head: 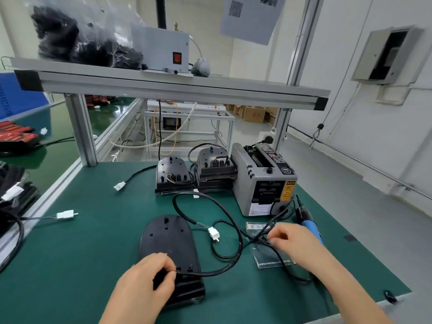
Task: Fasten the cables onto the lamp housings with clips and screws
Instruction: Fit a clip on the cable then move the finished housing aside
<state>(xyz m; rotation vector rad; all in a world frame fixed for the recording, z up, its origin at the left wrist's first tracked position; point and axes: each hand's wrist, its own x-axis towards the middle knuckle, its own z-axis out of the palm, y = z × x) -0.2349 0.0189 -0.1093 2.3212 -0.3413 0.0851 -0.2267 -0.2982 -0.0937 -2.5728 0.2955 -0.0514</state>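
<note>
Your left hand (149,280) is pinching the cable (224,271) on the near lamp housing (168,239).
Your right hand (293,242) is curling over a plastic bag (268,258), grip unclear; two more housings (174,176) and one tape dispenser (264,181) are standing behind.

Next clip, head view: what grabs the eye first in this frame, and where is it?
A black lamp housing lies flat on the green mat near centre, with the left hand pinching its black cable at the near end. To the right, the right hand, blurred, reaches over small plastic bags. Behind, a grey tabletop machine stands beside two more housings.
</note>
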